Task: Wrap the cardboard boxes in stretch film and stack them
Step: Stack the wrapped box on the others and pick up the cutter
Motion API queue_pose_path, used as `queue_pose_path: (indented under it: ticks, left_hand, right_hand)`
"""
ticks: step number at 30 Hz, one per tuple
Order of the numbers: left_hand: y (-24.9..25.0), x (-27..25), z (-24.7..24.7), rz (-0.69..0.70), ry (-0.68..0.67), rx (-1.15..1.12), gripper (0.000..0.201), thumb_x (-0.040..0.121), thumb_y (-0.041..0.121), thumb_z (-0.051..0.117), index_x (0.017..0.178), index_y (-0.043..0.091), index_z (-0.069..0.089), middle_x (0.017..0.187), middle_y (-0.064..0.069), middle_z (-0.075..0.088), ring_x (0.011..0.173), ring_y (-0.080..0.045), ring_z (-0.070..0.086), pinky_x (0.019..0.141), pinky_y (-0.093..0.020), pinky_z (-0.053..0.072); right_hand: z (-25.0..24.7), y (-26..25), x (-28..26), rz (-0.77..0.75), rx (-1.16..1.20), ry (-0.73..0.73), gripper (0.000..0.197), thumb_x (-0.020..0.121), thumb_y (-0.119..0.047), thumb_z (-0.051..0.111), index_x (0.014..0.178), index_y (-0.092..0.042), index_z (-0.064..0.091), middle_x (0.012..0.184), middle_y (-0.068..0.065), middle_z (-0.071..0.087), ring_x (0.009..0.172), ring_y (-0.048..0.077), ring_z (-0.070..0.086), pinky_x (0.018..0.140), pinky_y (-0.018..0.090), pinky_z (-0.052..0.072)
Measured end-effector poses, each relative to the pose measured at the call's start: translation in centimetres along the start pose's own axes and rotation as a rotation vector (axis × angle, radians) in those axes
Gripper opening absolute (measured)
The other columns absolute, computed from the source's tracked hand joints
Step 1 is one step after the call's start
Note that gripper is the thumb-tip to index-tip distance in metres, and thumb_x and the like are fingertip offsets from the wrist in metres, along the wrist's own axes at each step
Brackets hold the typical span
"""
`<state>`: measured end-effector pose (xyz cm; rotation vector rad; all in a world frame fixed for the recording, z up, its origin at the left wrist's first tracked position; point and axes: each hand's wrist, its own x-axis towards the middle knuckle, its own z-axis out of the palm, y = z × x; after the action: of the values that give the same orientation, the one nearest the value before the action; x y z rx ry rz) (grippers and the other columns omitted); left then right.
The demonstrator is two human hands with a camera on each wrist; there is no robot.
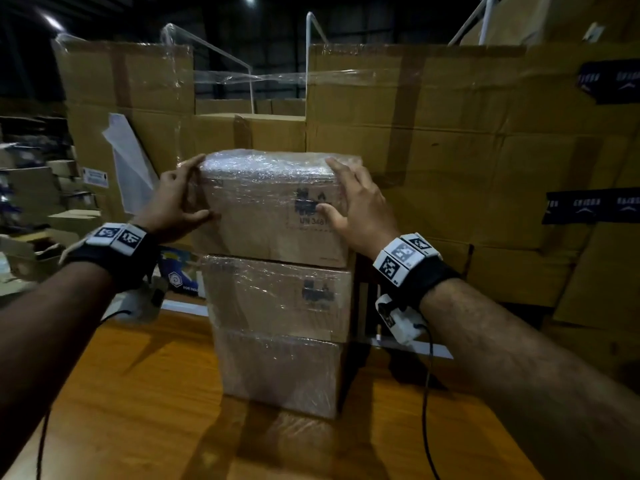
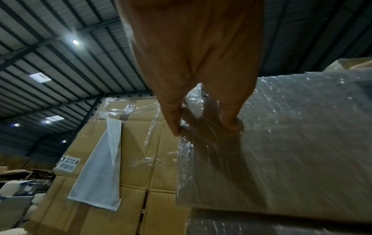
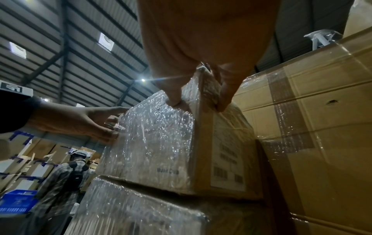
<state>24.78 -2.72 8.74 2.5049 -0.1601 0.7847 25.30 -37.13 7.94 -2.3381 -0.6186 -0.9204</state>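
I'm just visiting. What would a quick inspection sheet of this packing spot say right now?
Surface: wooden table.
Job's things: three film-wrapped boxes stacked; top box sits slightly askew.
Clutter: nothing seen on the table.
Grippers: left hand and right hand grip the top box's upper corners.
Cables: black cable hangs from the right wrist camera.
Surroundings: large cartons behind; another person with a blue crate.
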Motion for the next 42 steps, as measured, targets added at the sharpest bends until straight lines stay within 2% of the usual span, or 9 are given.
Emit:
queue_pose_path:
  ticks: [5, 10, 14, 22, 25, 29, 35, 39, 42]
  left_hand:
    - [2.1, -1.6, 2.3, 0.001, 0.13, 0.254, 0.104, 0.096, 0.02, 0.071, 0.166, 0.025, -0.007, 0.169, -0.022, -0.014, 0.157, -0.043, -0.002, 0.127, -0.057, 0.01]
    - [5.3, -4.1, 5.5, 0.175, 0.195, 0.362, 0.107, 0.089, 0.016, 0.069, 0.164, 0.007, -0.007, 0.17, -0.018, -0.019, 0.157, -0.04, -0.013, 0.127, -0.061, 0.003]
    - [9.0, -7.5, 9.3, 0.296, 0.133, 0.323, 0.107, 0.087, 0.035, 0.077, 0.165, 0.01, 0.009, 0.171, -0.02, -0.011, 0.157, -0.042, -0.003, 0.127, -0.061, 0.007]
    - [17.3, -17.6, 20.5, 0.428, 0.009, -0.029, 0.067, 0.089, 0.015, 0.069, 0.151, 0.014, 0.045, 0.166, -0.021, 0.019, 0.15, -0.041, 0.026, 0.12, -0.059, 0.03]
    - [20.3, -22.2, 25.1, 0.408, -0.15, -0.11, 0.067, 0.087, 0.016, 0.073, 0.149, 0.019, 0.047, 0.167, -0.017, 0.017, 0.151, -0.038, 0.022, 0.12, -0.061, 0.03]
    - [24.5, -27.8, 30.2, 0.392, -0.294, -0.171, 0.058, 0.093, 0.027, 0.07, 0.146, 0.024, 0.047, 0.166, -0.012, 0.015, 0.152, -0.032, 0.023, 0.118, -0.059, 0.034]
    - [29.3, -32.6, 35.2, 0.315, -0.425, -0.164, 0.049, 0.095, 0.03, 0.07, 0.14, 0.029, 0.051, 0.167, -0.01, 0.013, 0.15, -0.033, 0.023, 0.115, -0.057, 0.036]
    - [31.6, -33.6, 37.3, 0.276, -0.445, -0.13, 0.044, 0.096, 0.032, 0.069, 0.137, 0.029, 0.054, 0.167, -0.008, 0.014, 0.151, -0.033, 0.02, 0.114, -0.058, 0.036]
    - [33.0, -34.6, 38.5, 0.276, -0.462, -0.078, 0.044, 0.094, 0.032, 0.07, 0.135, 0.027, 0.056, 0.167, -0.011, 0.015, 0.15, -0.036, 0.021, 0.112, -0.061, 0.037]
  right_hand:
    - [0.2, 0.0, -0.6, 0.008, 0.04, -0.037, 0.088, 0.098, -0.03, 0.07, 0.165, -0.036, 0.013, 0.173, 0.01, 0.009, 0.154, 0.034, 0.026, 0.116, 0.046, 0.038]
    - [-1.3, 0.1, -2.4, -0.016, -0.001, -0.115, 0.095, 0.098, -0.023, 0.07, 0.166, -0.037, 0.003, 0.173, 0.013, -0.003, 0.151, 0.036, 0.032, 0.107, 0.041, 0.047]
    - [-2.6, 1.8, -7.5, -0.04, -0.067, -0.095, 0.088, 0.099, -0.029, 0.067, 0.166, -0.035, 0.01, 0.171, 0.012, 0.008, 0.142, 0.031, 0.045, 0.097, 0.028, 0.045]
    - [-5.2, 11.7, -26.6, 0.244, -0.087, -0.139, 0.067, 0.105, -0.038, 0.054, 0.163, -0.037, 0.021, 0.164, 0.0, 0.026, 0.122, 0.022, 0.058, 0.08, 0.02, 0.048]
    - [-7.0, 15.0, -35.1, 0.39, -0.138, -0.195, 0.06, 0.105, -0.037, 0.055, 0.16, -0.031, 0.032, 0.16, 0.0, 0.032, 0.135, 0.022, 0.05, 0.095, 0.035, 0.054]
    - [-10.4, 18.7, -45.0, 0.596, -0.27, -0.318, 0.042, 0.103, -0.037, 0.058, 0.143, -0.025, 0.055, 0.144, -0.001, 0.046, 0.124, 0.017, 0.054, 0.087, 0.022, 0.045]
    - [-15.9, 24.8, -53.6, 0.932, -0.396, -0.307, 0.019, 0.102, -0.029, 0.058, 0.118, -0.03, 0.069, 0.123, -0.004, 0.059, 0.106, 0.02, 0.061, 0.08, 0.037, 0.052]
    - [-19.7, 30.3, -55.4, 0.842, -0.448, -0.438, 0.04, 0.094, -0.004, 0.064, 0.127, -0.027, 0.07, 0.134, 0.0, 0.06, 0.122, 0.024, 0.055, 0.09, 0.042, 0.054]
    - [-21.1, 33.9, -56.0, 0.634, -0.466, -0.692, 0.053, 0.088, -0.008, 0.075, 0.135, -0.032, 0.067, 0.156, 0.0, 0.049, 0.141, 0.026, 0.045, 0.109, 0.041, 0.047]
